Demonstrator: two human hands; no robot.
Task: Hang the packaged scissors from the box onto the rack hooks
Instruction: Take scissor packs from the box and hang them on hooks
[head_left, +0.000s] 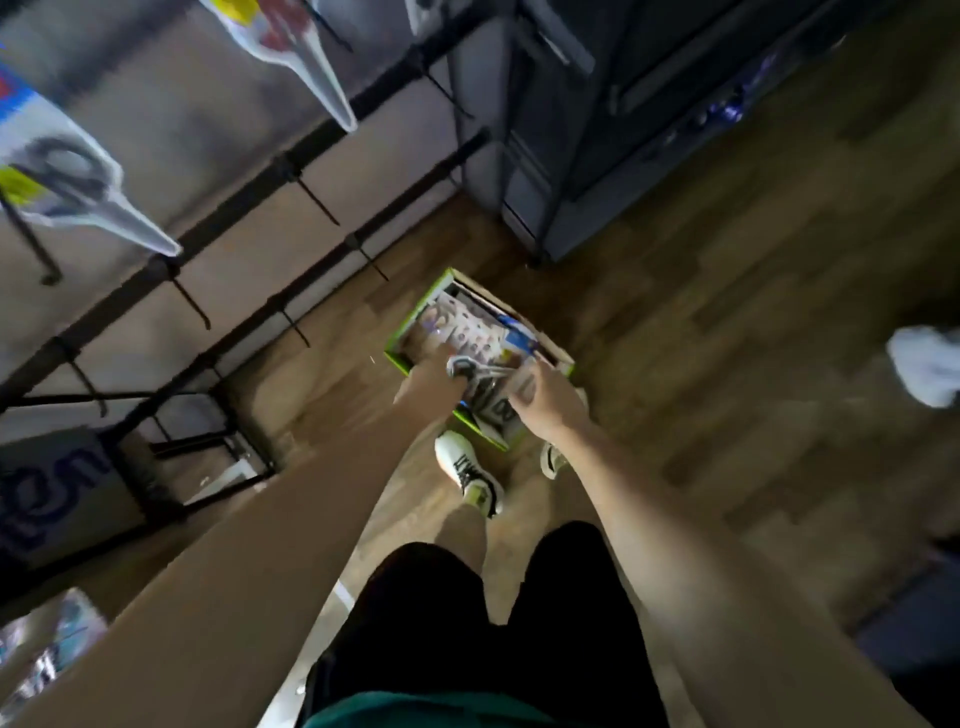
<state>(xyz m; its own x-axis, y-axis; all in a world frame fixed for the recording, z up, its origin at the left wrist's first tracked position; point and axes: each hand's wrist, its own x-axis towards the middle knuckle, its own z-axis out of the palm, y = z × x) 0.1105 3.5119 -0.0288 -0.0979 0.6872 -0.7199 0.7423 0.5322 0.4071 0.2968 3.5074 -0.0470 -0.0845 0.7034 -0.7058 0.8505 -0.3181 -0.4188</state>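
Green-edged cardboard box (396, 347) on a wood-plank floor (727, 332), seen from above, with both bare arms reaching down into it. The box holds a heap of packaged scissors (470, 325) lying flat. Left hand (434, 376): fingers curled around the dark handle loops of one scissors pack (475, 370) at the near part of the box. Right hand (540, 400): fingers bent over the edge of the same or a neighbouring pack; motion blur leaves it unclear which, and whether the grasp is closed. Black rack (291, 166) with rows of hooks (319, 205) stands to the left of the box; two packaged scissors (78, 192) already hang from upper hooks, blade tips pointing down toward the floor. Below the box, the person's two white shoes (467, 470) and black shorts (561, 613). A dark shelving unit (597, 130) stands beyond the box
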